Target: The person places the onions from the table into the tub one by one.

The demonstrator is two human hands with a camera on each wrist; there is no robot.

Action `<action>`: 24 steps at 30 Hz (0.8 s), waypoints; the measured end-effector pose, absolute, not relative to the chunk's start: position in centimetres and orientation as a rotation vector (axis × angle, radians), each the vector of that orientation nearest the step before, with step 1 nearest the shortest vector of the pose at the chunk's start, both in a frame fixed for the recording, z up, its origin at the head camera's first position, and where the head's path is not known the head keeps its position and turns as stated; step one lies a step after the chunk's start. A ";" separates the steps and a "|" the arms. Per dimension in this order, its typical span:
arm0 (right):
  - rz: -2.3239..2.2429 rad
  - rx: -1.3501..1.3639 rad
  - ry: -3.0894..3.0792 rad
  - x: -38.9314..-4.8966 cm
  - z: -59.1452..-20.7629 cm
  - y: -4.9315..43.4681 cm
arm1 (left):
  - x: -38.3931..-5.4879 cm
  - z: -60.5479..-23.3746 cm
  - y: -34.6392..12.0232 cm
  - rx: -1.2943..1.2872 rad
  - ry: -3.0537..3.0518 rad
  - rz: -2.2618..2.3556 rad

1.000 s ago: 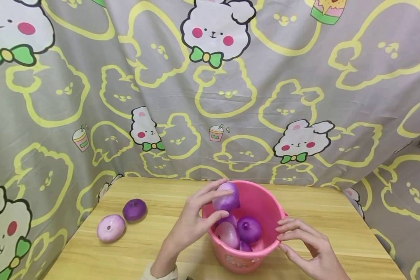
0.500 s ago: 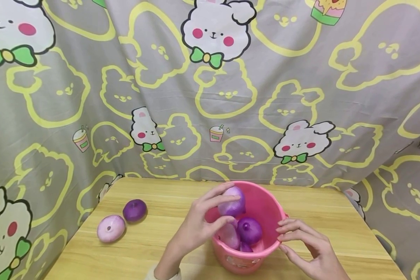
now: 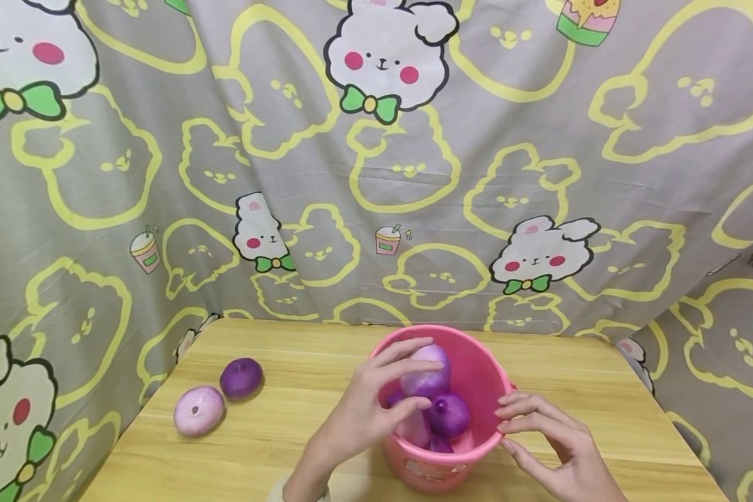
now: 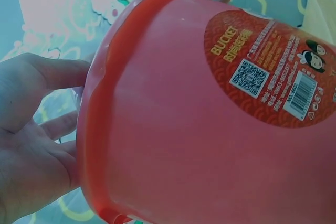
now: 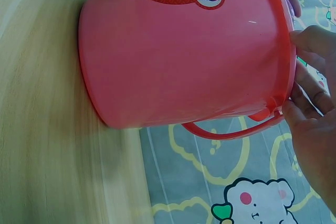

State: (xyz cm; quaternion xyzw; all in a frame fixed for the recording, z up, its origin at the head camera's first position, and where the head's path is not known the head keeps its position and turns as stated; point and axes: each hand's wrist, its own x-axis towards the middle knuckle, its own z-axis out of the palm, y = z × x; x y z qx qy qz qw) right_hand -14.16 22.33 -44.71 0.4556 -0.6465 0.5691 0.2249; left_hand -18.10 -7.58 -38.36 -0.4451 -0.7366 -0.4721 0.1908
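Observation:
My left hand [image 3: 367,404] holds a light-purple onion [image 3: 429,382] between thumb and fingers, inside the mouth of a pink bucket [image 3: 488,369]. Below it in the bucket lie a dark purple onion [image 3: 450,418] and a paler one [image 3: 416,429], partly hidden by my thumb, with more purple behind. My right hand [image 3: 555,443] pinches the bucket's right rim, which the right wrist view also shows. From the left wrist camera the bucket wall [image 4: 157,119] covers most of the view, so the held onion is hidden there.
Two more onions rest on the wooden table [image 3: 276,390] at the left: a dark purple one [image 3: 241,378] and a pale pink one [image 3: 199,411]. A grey patterned curtain [image 3: 314,167] surrounds the table. The bucket's handle [image 5: 231,134] hangs along its side.
My left hand has moved right and slightly down with the light-purple onion, farther into the bucket's mouth. My right hand stays on the rim.

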 end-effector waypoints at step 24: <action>1.565 1.270 -1.775 -14.2 -44.7 22.3 | -17.6 -38.8 -6.6 -1.313 -2.165 -1.294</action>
